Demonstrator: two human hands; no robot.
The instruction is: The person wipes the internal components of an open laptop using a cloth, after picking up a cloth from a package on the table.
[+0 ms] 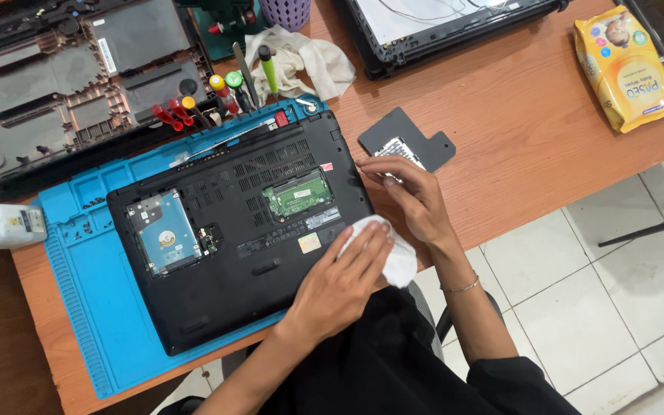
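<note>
The left hand [340, 280] presses a soft white wipe [393, 257] flat-fingered onto the matte black upturned laptop [247, 253] at its right edge, on a blue ribbed mat [86, 307]. The right hand [413, 196], fingers loosely open, steadies that edge; bare wood-grain counter [532, 131] lies beyond.

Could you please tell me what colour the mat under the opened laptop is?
The mat is bright blue, seen clearly in the head view.
</note>
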